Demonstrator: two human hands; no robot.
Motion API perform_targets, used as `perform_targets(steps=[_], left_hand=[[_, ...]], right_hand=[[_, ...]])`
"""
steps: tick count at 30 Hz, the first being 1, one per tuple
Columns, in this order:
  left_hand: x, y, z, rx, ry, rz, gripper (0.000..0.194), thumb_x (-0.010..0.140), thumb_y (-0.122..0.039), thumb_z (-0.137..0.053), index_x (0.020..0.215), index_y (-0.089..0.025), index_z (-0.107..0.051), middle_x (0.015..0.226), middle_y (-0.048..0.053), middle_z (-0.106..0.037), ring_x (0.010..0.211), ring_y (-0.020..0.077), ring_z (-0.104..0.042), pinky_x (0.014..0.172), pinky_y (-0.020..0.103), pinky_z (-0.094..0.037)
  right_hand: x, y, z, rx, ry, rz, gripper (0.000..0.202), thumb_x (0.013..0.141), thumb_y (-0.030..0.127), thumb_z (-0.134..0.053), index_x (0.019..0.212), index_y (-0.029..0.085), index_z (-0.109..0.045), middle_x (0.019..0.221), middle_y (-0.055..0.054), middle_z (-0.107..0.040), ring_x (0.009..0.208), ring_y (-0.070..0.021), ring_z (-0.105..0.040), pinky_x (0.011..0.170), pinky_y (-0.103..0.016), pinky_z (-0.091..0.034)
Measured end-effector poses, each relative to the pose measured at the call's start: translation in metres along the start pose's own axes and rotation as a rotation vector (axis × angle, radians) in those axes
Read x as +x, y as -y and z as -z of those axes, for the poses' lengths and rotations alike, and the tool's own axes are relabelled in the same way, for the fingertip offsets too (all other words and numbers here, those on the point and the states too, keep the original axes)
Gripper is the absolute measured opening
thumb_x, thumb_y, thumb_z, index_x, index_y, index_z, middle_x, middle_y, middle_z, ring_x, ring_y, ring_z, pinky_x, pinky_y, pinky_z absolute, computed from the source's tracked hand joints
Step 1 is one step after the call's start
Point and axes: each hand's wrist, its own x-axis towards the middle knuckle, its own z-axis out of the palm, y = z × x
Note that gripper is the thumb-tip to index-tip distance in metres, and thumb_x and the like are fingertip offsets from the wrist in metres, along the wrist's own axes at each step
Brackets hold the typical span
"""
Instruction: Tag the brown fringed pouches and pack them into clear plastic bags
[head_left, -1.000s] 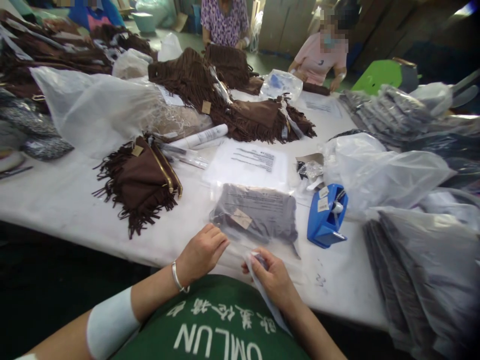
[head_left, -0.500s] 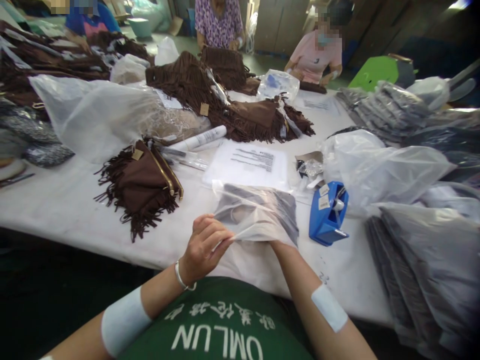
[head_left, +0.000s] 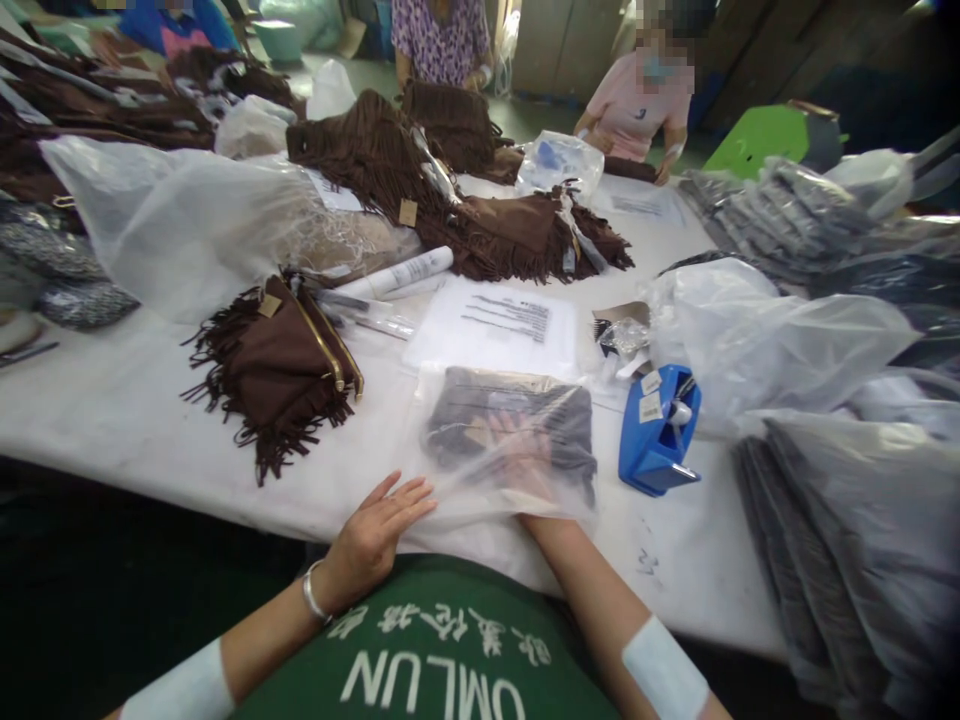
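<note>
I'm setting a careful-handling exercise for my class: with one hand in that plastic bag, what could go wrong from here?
The right hand is inside the clear plastic bag, so the film might snag on it and tear. The grey item in the bag lies under that hand and could shift or crease. The blue tape dispenser stands close beside the bag and might get knocked.

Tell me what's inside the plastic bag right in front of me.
Inside the plastic bag: a grey fabric item and your right hand. The item's underside and whatever that hand covers are hidden.
</note>
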Motion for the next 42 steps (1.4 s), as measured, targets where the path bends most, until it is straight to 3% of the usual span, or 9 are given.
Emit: perform_targets(steps=[5, 12, 15, 21, 23, 26, 31, 38, 42], left_hand=[[-0.011, 0.006, 0.000, 0.069, 0.098, 0.018, 0.067, 0.078, 0.009, -0.027, 0.138, -0.019, -0.038, 0.141, 0.010, -0.043, 0.129, 0.0197, -0.041, 0.111, 0.048, -0.031], [-0.003, 0.017, 0.002, 0.155, 0.389, 0.018, 0.083, 0.068, 0.013, -0.029, 0.143, -0.022, -0.027, 0.150, 0.007, -0.027, 0.138, 0.0194, -0.025, 0.113, 0.048, -0.025], [0.000, 0.022, 0.002, 0.133, 0.466, -0.001, 0.083, 0.069, 0.011, -0.030, 0.144, -0.023, -0.024, 0.150, 0.007, -0.025, 0.138, 0.0196, -0.024, 0.112, 0.046, -0.027], [0.027, 0.015, 0.022, 0.043, 0.609, -0.033, 0.068, 0.072, 0.005, -0.040, 0.135, -0.020, -0.043, 0.143, 0.009, -0.040, 0.130, 0.0229, -0.040, 0.106, 0.040, -0.038], [0.049, 0.008, 0.024, 0.016, 0.613, -0.070, 0.048, 0.083, -0.005, -0.043, 0.127, -0.020, -0.053, 0.136, 0.009, -0.049, 0.124, 0.0214, -0.047, 0.104, 0.036, -0.041], [0.074, 0.004, 0.009, 0.044, 0.490, -0.126, 0.042, 0.093, -0.017, -0.040, 0.134, -0.020, -0.044, 0.143, 0.009, -0.039, 0.132, 0.0206, -0.037, 0.111, 0.039, -0.031], [0.064, 0.021, -0.030, 0.047, 0.569, -0.286, 0.052, 0.095, -0.022, -0.038, 0.145, -0.023, -0.023, 0.150, 0.005, -0.026, 0.139, 0.0191, -0.023, 0.116, 0.039, -0.016], [0.042, 0.034, -0.023, 0.019, 0.623, -0.279, 0.053, 0.096, -0.028, -0.038, 0.146, -0.024, -0.020, 0.151, 0.004, -0.024, 0.139, 0.0188, -0.022, 0.116, 0.037, -0.015], [0.038, 0.041, -0.014, 0.047, 0.591, -0.150, 0.054, 0.096, -0.031, -0.038, 0.146, -0.024, -0.019, 0.150, 0.005, -0.025, 0.138, 0.0196, -0.025, 0.115, 0.039, -0.018]], right_hand=[[-0.024, -0.008, 0.003, -0.157, 0.015, 0.076, 0.057, 0.085, 0.034, -0.054, 0.139, 0.030, -0.036, 0.148, -0.001, -0.031, 0.139, -0.0342, -0.015, 0.112, -0.057, -0.002], [-0.135, -0.036, 0.014, -0.286, 0.037, 0.052, 0.057, 0.090, 0.029, -0.047, 0.143, 0.032, -0.026, 0.150, -0.001, -0.028, 0.140, -0.0295, -0.017, 0.112, -0.056, -0.020], [-0.161, -0.033, 0.033, -0.210, 0.150, -0.032, 0.055, 0.090, 0.031, -0.047, 0.143, 0.030, -0.029, 0.149, -0.003, -0.029, 0.138, -0.0290, -0.023, 0.109, -0.053, -0.031], [-0.130, 0.035, 0.103, 0.102, 0.533, -0.143, 0.033, 0.091, 0.037, -0.048, 0.123, 0.037, -0.056, 0.118, 0.001, -0.065, 0.107, -0.0220, -0.062, 0.093, -0.036, -0.051], [-0.105, 0.047, 0.109, 0.143, 0.445, -0.066, 0.033, 0.092, 0.034, -0.047, 0.125, 0.035, -0.055, 0.120, 0.000, -0.063, 0.110, -0.0207, -0.060, 0.096, -0.036, -0.048], [-0.077, 0.030, 0.086, -0.028, 0.200, 0.129, 0.045, 0.093, 0.027, -0.045, 0.138, 0.026, -0.040, 0.139, -0.006, -0.046, 0.131, -0.0231, -0.039, 0.109, -0.046, -0.034], [-0.084, -0.032, 0.044, -0.282, 0.369, 0.420, 0.054, 0.092, 0.026, -0.047, 0.143, 0.025, -0.028, 0.145, -0.004, -0.037, 0.138, -0.0236, -0.025, 0.111, -0.050, -0.029], [-0.103, -0.045, 0.056, -0.261, 0.326, 0.417, 0.051, 0.093, 0.024, -0.045, 0.142, 0.024, -0.031, 0.143, -0.004, -0.042, 0.134, -0.0217, -0.033, 0.109, -0.046, -0.035], [-0.099, -0.047, 0.052, -0.260, 0.214, 0.280, 0.048, 0.094, 0.025, -0.044, 0.141, 0.026, -0.034, 0.142, -0.005, -0.044, 0.131, -0.0217, -0.038, 0.106, -0.045, -0.039]])
